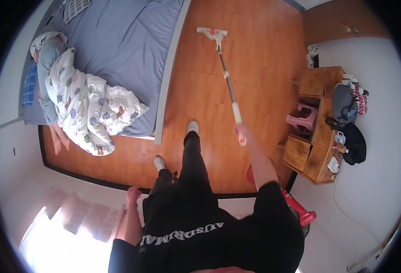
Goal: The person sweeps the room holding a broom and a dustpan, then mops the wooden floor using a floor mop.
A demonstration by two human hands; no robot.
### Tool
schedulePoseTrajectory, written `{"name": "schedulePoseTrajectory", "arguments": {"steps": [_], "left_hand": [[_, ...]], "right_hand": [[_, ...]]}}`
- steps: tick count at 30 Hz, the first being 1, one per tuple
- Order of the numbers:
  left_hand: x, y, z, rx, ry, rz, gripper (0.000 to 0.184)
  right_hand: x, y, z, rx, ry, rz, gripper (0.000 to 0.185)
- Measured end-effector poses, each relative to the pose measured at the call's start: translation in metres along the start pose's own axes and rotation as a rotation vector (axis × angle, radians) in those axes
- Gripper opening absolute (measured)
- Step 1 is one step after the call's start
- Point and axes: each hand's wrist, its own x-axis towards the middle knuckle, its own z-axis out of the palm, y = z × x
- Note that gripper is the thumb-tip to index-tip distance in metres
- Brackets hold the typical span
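Observation:
My right hand (240,130) is wrapped round the upper grip of a long mop (229,86) with a white and grey pole. Its wide, flat white head (213,32), with an orange-red patch, rests on the wooden floor beyond the bed's corner. The pole slants away from me, its white end sticking out just behind my fist. On the other side, my left hand (133,194) hangs beside my body with loosely bent fingers and no visible object in it. Both of my white shoes stand on the floor, one ahead of the other.
The bed (123,45) lies to the left, with a rumpled patterned quilt (86,100) and a person's legs (50,86) along its side. At right is a wooden desk (321,152) with bags on it and a pink stool (303,119) beside it. A red object (306,217) stands behind my right arm.

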Motion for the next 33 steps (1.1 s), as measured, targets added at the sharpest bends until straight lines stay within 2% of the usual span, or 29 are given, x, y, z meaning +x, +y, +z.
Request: {"name": "schedulePoseTrajectory", "arguments": {"steps": [1,2,3,5,7,9,10,12,14,16,19,21,23,25,31,33], "left_hand": [[-0.009,0.001,0.025,0.010,-0.073,0.044,0.016],[-0.013,0.004,0.048,0.123,-0.171,0.110,0.018],[-0.018,0.007,0.068,0.240,-0.269,0.172,0.020],[-0.074,0.058,0.110,0.278,-0.449,0.187,0.022],[-0.100,0.085,0.124,0.275,-0.424,0.222,0.021],[-0.101,0.108,0.126,0.284,-0.422,0.300,0.020],[-0.099,0.112,0.124,0.247,-0.296,0.352,0.019],[-0.095,0.118,0.119,0.202,-0.125,0.386,0.018],[-0.085,0.113,0.110,0.196,-0.148,0.396,0.018],[-0.067,0.099,0.103,0.227,-0.159,0.425,0.018],[-0.065,0.088,0.109,0.298,-0.236,0.446,0.019],[-0.047,0.071,0.113,0.354,-0.328,0.466,0.020],[-0.030,0.051,0.114,0.396,-0.420,0.468,0.019],[-0.025,0.034,0.114,0.435,-0.463,0.450,0.019],[0.003,-0.026,0.087,0.449,-0.595,0.421,0.015],[0.032,-0.053,0.076,0.436,-0.557,0.256,0.013]], "right_hand": [[0.026,-0.043,0.000,0.017,0.001,-0.102,0.014],[0.050,-0.083,-0.002,0.193,-0.134,-0.153,0.012],[0.070,-0.124,0.002,0.173,-0.154,-0.218,0.012],[0.114,-0.184,0.016,0.173,-0.088,-0.165,0.011],[0.118,-0.224,0.020,0.249,-0.153,-0.213,0.009],[0.105,-0.225,0.014,0.245,-0.129,-0.181,0.010],[0.099,-0.213,0.008,0.222,-0.094,-0.132,0.011],[0.083,-0.164,-0.015,0.076,-0.089,-0.099,0.019],[0.071,-0.087,-0.024,0.174,-0.100,-0.123,0.021],[0.062,0.011,-0.020,0.206,-0.100,-0.015,0.018],[-0.040,0.139,-0.007,0.396,-0.166,0.058,0.016],[-0.097,0.231,0.015,0.348,-0.176,0.157,0.015],[-0.144,0.324,0.042,0.281,-0.218,0.519,0.017],[-0.221,0.402,0.079,0.283,-0.116,0.461,0.019],[-0.437,0.538,0.173,0.160,0.150,0.509,0.020],[-0.491,0.561,0.192,0.159,0.187,0.577,0.020]]}}
